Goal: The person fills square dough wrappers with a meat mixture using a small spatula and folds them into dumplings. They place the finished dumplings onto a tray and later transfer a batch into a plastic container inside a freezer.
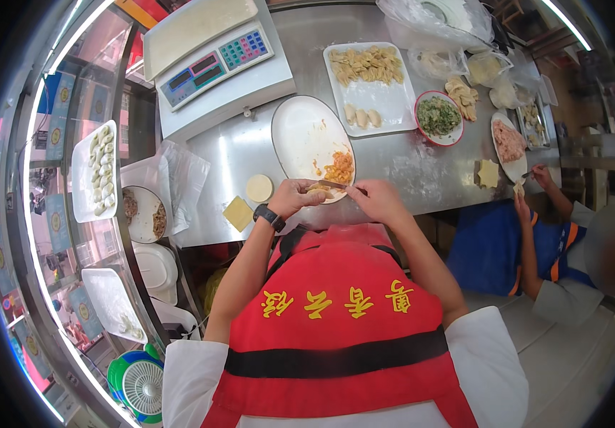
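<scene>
My left hand holds a dumpling wrapper over the near rim of an oval white plate. A flat, thin spreading stick is pinched in my right hand, its tip at the wrapper. Orange filling lies on the near right part of the plate. To the left, a stack of round wrappers and square yellow wrappers rest on the steel table. Beyond the plate, a white tray bears folded dumplings in a heap and several plump ones apart.
A digital scale stands at the back left. Right of the tray are a bowl of green filling and plastic bags. A co-worker works at the right beside a plate of minced meat. Trays line the left window.
</scene>
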